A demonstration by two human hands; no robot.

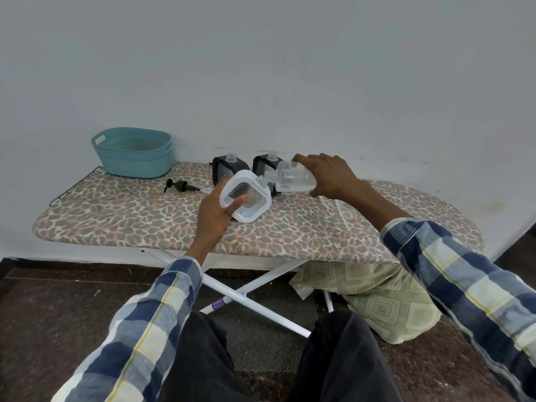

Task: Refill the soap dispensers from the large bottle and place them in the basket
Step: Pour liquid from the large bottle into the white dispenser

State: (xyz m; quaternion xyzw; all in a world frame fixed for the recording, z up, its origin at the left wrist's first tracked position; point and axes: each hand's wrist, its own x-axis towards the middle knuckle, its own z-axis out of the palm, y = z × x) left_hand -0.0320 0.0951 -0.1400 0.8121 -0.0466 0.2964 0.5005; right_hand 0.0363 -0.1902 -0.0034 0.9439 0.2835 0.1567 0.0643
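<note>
My left hand (216,211) grips a white-framed clear soap dispenser (246,198), tilted to the right with its open neck up. My right hand (327,175) holds the large clear bottle (293,179) on its side, a little pale liquid inside, its mouth against the dispenser's neck. Two black-framed dispensers (227,169) (265,165) stand open-necked just behind, partly hidden. A black pump head (181,185) lies on the board to the left. The teal basket (132,152) sits empty at the far left end.
Everything rests on a leopard-print ironing board (145,216) against a pale wall. Thin clear pump tubes (339,210) lie on the board under my right forearm. A patterned cushion (374,297) lies on the dark floor below, beside the white crossed legs.
</note>
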